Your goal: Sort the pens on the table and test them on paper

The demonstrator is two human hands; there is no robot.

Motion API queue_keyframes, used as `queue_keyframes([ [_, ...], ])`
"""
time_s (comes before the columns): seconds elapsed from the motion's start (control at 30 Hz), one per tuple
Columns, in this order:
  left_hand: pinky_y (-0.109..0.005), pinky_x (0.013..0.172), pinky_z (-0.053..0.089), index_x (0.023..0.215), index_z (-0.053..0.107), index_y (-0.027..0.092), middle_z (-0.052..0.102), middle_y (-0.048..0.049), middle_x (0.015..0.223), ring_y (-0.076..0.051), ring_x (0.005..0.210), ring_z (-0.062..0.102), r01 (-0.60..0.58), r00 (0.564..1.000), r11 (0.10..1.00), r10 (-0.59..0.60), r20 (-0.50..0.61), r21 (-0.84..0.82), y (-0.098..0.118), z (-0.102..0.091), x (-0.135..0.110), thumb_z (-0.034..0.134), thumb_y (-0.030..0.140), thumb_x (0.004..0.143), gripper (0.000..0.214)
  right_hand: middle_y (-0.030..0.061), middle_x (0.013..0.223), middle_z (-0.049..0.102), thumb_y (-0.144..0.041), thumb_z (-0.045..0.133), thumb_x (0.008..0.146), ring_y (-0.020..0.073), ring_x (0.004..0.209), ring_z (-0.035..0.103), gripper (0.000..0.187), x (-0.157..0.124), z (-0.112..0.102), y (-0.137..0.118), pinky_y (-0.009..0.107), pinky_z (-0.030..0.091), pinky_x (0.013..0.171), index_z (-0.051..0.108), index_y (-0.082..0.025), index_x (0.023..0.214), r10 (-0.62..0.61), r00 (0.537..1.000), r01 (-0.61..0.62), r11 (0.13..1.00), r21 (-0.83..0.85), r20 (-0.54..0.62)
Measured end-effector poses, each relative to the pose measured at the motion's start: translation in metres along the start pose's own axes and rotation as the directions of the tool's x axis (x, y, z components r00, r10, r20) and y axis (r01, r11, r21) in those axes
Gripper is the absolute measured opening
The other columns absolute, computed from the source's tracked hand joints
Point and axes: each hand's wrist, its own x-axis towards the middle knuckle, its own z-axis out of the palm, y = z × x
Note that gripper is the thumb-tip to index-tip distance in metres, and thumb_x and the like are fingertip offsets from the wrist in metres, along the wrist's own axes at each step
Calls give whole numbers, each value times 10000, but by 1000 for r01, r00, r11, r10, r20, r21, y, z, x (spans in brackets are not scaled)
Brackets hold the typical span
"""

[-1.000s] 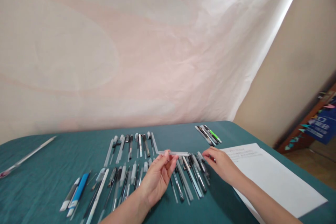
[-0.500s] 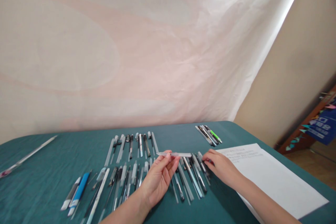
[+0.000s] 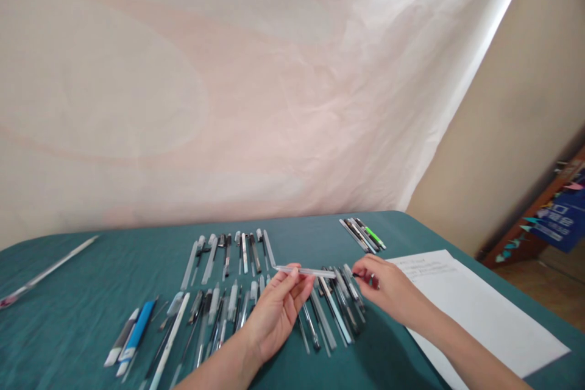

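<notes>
A clear pen barrel [image 3: 317, 273] lies nearly level between the thumb and fingers of my left hand [image 3: 280, 308], above the rows of pens. My right hand [image 3: 384, 283] is closed in a pinch at the right end of the near row. A small black pen part [image 3: 355, 275] pokes out from its fingertips; its exact kind is too small to tell. Just left of those fingertips lie several clear and dark pen pieces [image 3: 340, 304], and my left hand covers the middle of this row.
More pen parts and caps form a back row [image 3: 244, 253]. A small group of pens, one bright green [image 3: 375, 237], lies at the back right. White paper [image 3: 479, 311] with writing lies under my right forearm. Blue-and-white pens [image 3: 137, 338] and a long rod [image 3: 55, 271] are at left.
My right hand has drawn slightly back from the row, and a small black part now shows at its fingertips. The barrel in my left hand has tipped slightly down at its right end.
</notes>
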Motion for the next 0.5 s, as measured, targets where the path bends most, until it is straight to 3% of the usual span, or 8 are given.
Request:
queue_keyframes([
  [0.1, -255, 810, 507, 907, 528, 124, 641, -92, 877, -167, 853, 642, -4, 1000, 1000, 4, 7, 7, -1, 0, -1, 536, 81, 796, 120, 3, 783, 583, -189, 472, 767, 133, 688, 545, 106, -6, -6, -24, 227, 409, 582, 556, -206, 830, -53, 999, 50, 985, 165, 11],
  [0.2, -256, 794, 514, 905, 531, 124, 643, -95, 880, -169, 844, 644, -11, 1000, 1000, 10, 8, 23, -2, 0, -1, 540, 79, 793, 121, 6, 784, 579, -189, 462, 784, 133, 678, 542, 106, -11, -4, -40, 232, 415, 580, 551, -209, 838, -80, 997, 78, 976, 201, 0],
  [0.5, -258, 779, 523, 897, 536, 128, 646, -81, 869, -158, 814, 650, -14, 1000, 999, 13, 24, 31, -3, -2, 0, 552, 80, 785, 123, 36, 868, 544, -185, 434, 814, 142, 724, 538, 125, -12, 3, -43, 266, 451, 680, 539, -204, 879, -100, 990, 119, 971, 207, -100],
])
